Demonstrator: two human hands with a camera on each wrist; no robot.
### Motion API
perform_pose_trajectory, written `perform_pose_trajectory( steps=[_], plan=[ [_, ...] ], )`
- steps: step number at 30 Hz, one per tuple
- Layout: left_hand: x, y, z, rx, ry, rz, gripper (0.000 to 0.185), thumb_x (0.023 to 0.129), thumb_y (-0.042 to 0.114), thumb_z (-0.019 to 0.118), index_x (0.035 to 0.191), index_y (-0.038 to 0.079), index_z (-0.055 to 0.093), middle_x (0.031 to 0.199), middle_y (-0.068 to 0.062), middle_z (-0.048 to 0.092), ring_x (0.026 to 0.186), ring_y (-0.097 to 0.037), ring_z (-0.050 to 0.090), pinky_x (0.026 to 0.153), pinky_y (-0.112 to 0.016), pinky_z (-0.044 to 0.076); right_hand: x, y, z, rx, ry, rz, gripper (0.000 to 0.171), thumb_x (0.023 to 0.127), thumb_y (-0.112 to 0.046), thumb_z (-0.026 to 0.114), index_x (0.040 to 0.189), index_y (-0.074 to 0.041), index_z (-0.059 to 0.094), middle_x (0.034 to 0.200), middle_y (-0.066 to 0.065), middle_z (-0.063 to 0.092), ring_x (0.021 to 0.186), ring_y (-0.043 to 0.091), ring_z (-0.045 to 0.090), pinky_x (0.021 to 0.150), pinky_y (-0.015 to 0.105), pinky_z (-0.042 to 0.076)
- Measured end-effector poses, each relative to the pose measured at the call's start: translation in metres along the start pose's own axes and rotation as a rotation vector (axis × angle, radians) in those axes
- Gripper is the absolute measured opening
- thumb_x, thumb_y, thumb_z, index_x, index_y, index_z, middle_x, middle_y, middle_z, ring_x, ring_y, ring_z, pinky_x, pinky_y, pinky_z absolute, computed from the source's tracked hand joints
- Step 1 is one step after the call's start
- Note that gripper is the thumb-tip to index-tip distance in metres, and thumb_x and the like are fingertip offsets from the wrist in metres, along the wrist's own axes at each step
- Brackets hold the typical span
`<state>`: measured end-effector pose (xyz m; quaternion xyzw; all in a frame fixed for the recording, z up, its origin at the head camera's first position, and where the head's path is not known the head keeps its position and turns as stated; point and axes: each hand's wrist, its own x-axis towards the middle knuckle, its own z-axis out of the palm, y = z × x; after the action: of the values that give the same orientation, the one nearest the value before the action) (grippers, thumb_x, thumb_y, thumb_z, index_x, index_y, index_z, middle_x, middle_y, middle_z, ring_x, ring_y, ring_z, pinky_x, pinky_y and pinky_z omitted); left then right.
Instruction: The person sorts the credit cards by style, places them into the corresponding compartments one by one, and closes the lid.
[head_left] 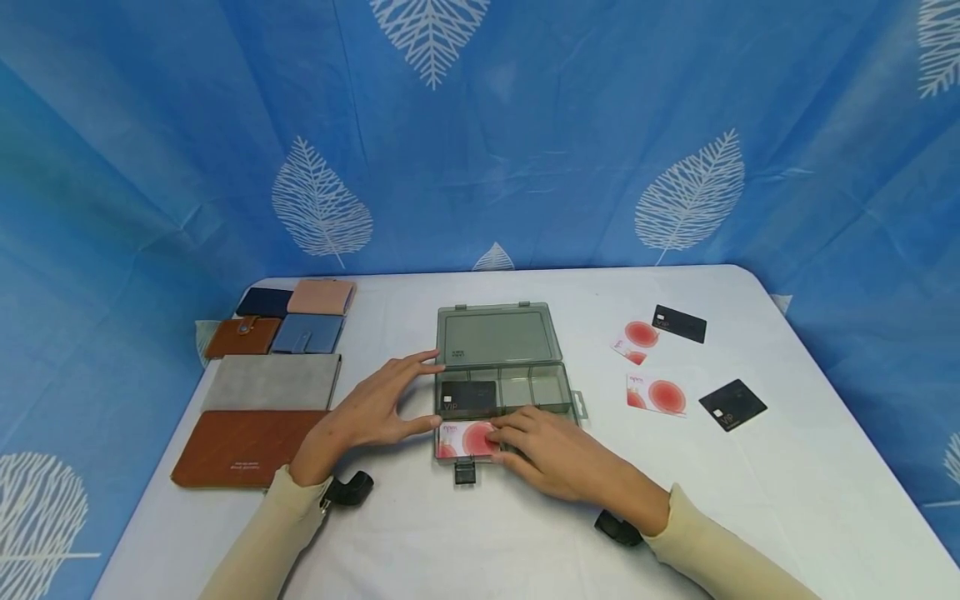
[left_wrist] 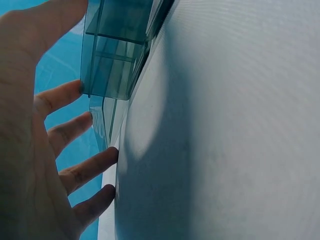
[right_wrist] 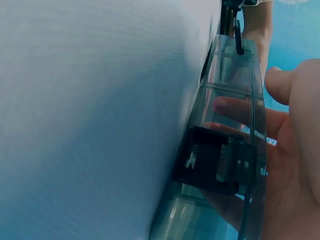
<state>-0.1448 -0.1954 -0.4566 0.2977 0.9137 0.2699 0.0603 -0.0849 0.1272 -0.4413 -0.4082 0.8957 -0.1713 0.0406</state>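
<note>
Black card [head_left: 468,395] and pink card [head_left: 459,440] inside case [head_left: 498,337]; four loose cards [head_left: 679,325] outstanding. Left grip [head_left: 377,407] spread wide; right grip [head_left: 553,454], hold not discernible.

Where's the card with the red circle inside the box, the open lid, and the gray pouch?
Card [head_left: 462,439]: head view, printed face, beside the circle.
Lid [head_left: 497,335]: head view, middle of its panel.
Gray pouch [head_left: 272,383]: head view, middle of its top.
</note>
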Motion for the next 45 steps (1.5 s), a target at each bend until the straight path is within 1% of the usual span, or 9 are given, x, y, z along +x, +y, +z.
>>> perform_pose_trajectory(
  steps=[6, 9, 16, 22, 26, 29, 35, 42, 45],
  plan=[
    [0.001, 0.002, 0.001, -0.003, 0.015, -0.003, 0.082, 0.090, 0.057, 0.080, 0.160, 0.022, 0.053, 0.173, -0.005, 0.037, 0.155, -0.038, 0.040, 0.118, -0.070, 0.038, -0.002, 0.004, -0.007, 0.050, -0.047, 0.032, 0.048, 0.115, -0.048, 0.046, 0.143, -0.019, 0.072, 0.153, -0.001, 0.063, 0.138, 0.022, 0.060, 0.114, 0.048, 0.049],
    [0.002, 0.002, 0.001, -0.003, 0.009, -0.009, 0.084, 0.090, 0.057, 0.080, 0.160, 0.023, 0.052, 0.174, -0.004, 0.037, 0.156, -0.037, 0.039, 0.118, -0.069, 0.038, -0.005, 0.006, -0.013, 0.087, -0.040, 0.060, 0.045, 0.114, -0.048, 0.049, 0.141, -0.022, 0.073, 0.152, -0.004, 0.064, 0.138, 0.020, 0.060, 0.116, 0.049, 0.048],
    [0.001, 0.001, 0.001, 0.002, 0.010, -0.009, 0.085, 0.089, 0.058, 0.081, 0.160, 0.022, 0.052, 0.174, -0.003, 0.036, 0.156, -0.035, 0.039, 0.118, -0.068, 0.039, -0.019, 0.017, -0.037, 0.206, 0.045, 0.118, 0.032, 0.109, -0.036, 0.066, 0.137, -0.023, 0.074, 0.136, -0.009, 0.072, 0.128, 0.017, 0.067, 0.105, 0.049, 0.056],
    [-0.001, 0.002, 0.000, -0.011, 0.014, -0.004, 0.085, 0.088, 0.058, 0.082, 0.160, 0.022, 0.053, 0.173, -0.003, 0.037, 0.155, -0.035, 0.040, 0.118, -0.068, 0.039, -0.039, 0.043, -0.053, 0.291, 0.151, 0.165, 0.036, 0.103, -0.019, 0.076, 0.138, -0.016, 0.072, 0.134, -0.003, 0.074, 0.120, 0.022, 0.071, 0.099, 0.048, 0.059],
    [-0.002, 0.003, 0.000, -0.008, 0.020, 0.000, 0.085, 0.088, 0.057, 0.082, 0.160, 0.022, 0.053, 0.173, -0.004, 0.036, 0.155, -0.037, 0.040, 0.116, -0.069, 0.040, -0.056, 0.063, -0.064, 0.261, 0.208, 0.221, 0.041, 0.099, -0.012, 0.080, 0.139, -0.012, 0.072, 0.133, 0.002, 0.075, 0.116, 0.024, 0.073, 0.095, 0.049, 0.061],
    [-0.003, 0.003, 0.000, -0.004, 0.022, 0.000, 0.084, 0.089, 0.057, 0.082, 0.159, 0.021, 0.054, 0.173, -0.005, 0.036, 0.155, -0.037, 0.041, 0.116, -0.069, 0.041, -0.071, 0.079, -0.072, 0.239, 0.223, 0.292, 0.044, 0.097, -0.010, 0.081, 0.140, -0.011, 0.071, 0.134, 0.006, 0.075, 0.115, 0.028, 0.074, 0.093, 0.051, 0.062],
    [-0.002, 0.002, 0.000, -0.008, 0.021, -0.001, 0.085, 0.089, 0.057, 0.082, 0.159, 0.020, 0.053, 0.173, -0.005, 0.037, 0.155, -0.036, 0.040, 0.117, -0.068, 0.040, -0.098, 0.111, -0.084, 0.225, 0.246, 0.408, 0.046, 0.094, -0.004, 0.083, 0.138, -0.001, 0.068, 0.133, 0.017, 0.073, 0.114, 0.039, 0.073, 0.093, 0.059, 0.060],
    [-0.002, 0.001, 0.002, -0.017, 0.017, -0.012, 0.085, 0.089, 0.057, 0.083, 0.159, 0.021, 0.053, 0.174, -0.004, 0.036, 0.156, -0.036, 0.039, 0.118, -0.068, 0.039, -0.117, 0.136, -0.078, 0.171, 0.158, 0.547, 0.052, 0.096, -0.014, 0.084, 0.142, 0.001, 0.065, 0.130, 0.026, 0.070, 0.116, 0.046, 0.068, 0.096, 0.064, 0.057],
    [-0.002, 0.001, 0.003, -0.019, 0.018, -0.009, 0.084, 0.089, 0.057, 0.083, 0.159, 0.021, 0.054, 0.174, -0.004, 0.036, 0.156, -0.036, 0.039, 0.118, -0.068, 0.039, -0.125, 0.145, -0.073, 0.148, 0.127, 0.570, 0.058, 0.094, -0.017, 0.085, 0.144, 0.002, 0.063, 0.130, 0.028, 0.069, 0.117, 0.047, 0.066, 0.097, 0.066, 0.056]
  ],
)
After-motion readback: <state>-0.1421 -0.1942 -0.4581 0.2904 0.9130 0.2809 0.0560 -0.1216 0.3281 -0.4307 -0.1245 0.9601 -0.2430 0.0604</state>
